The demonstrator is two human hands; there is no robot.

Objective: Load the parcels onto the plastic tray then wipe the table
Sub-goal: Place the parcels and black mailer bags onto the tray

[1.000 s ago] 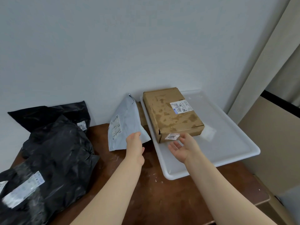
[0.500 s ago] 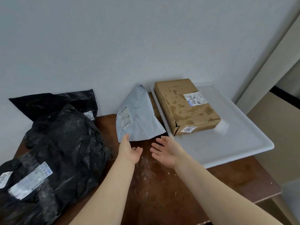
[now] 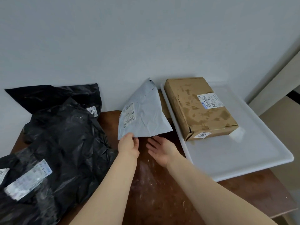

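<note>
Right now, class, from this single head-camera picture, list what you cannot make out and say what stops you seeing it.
Head view only:
- Front black parcel: cut off by the left and bottom edges.
- Rear black parcel: lower part hidden behind the front one.
- Grey mailer: label print too small to read.

Two bare forearms, uncovered right to the near edge of view, end in a left grip (image 3: 128,146) and a right grip (image 3: 162,151), both bare.
</note>
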